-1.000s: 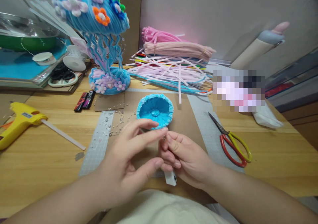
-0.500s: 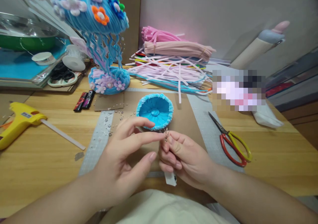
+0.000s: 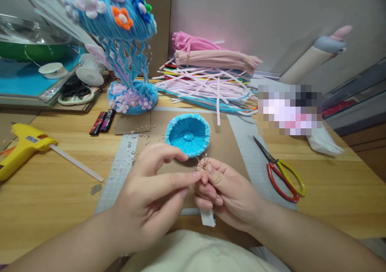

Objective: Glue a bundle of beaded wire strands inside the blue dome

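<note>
My right hand [image 3: 224, 191] pinches a small bunch of thin clear strands [image 3: 204, 162] between thumb and forefinger, the ends sticking up. My left hand [image 3: 150, 195] has its fingertips brought together against that same bunch, the other fingers curled. Both hands hover over a brown card sheet [image 3: 224, 143] near the table's front edge. Just beyond them lies a blue pipe-cleaner bowl [image 3: 188, 134], open side up. A small white piece [image 3: 208, 217] pokes out below my right hand.
A tall blue jellyfish-like craft with flowers [image 3: 120, 42] stands at the back left. A yellow glue gun [image 3: 27, 145] lies left, red-handled scissors [image 3: 282, 173] right, a heap of pipe cleaners [image 3: 211, 79] behind. Beaded strands [image 3: 135, 151] lie on the cutting mat.
My left forefinger and thumb have closed in onto the strands held by my right hand. The strand ends now show more above the fingers.
</note>
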A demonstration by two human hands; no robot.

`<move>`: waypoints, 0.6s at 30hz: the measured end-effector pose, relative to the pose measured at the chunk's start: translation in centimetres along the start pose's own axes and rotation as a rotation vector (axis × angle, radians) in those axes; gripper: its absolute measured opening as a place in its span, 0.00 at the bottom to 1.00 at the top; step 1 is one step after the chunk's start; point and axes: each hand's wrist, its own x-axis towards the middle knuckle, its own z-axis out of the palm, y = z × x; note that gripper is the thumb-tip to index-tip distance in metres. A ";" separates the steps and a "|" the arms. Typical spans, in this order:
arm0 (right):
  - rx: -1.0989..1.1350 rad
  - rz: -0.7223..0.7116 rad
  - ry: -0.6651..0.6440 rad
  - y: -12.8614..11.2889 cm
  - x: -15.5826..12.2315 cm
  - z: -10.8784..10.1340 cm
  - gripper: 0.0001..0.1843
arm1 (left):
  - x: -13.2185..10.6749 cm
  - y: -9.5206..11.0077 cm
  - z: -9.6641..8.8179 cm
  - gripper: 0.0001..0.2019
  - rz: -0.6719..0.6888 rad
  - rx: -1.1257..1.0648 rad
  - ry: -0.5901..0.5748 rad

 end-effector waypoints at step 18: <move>0.018 0.098 -0.086 0.1 -0.3 0.0 0.13 | 0.1 -0.2 0.3 0.19 -0.024 0.110 0.074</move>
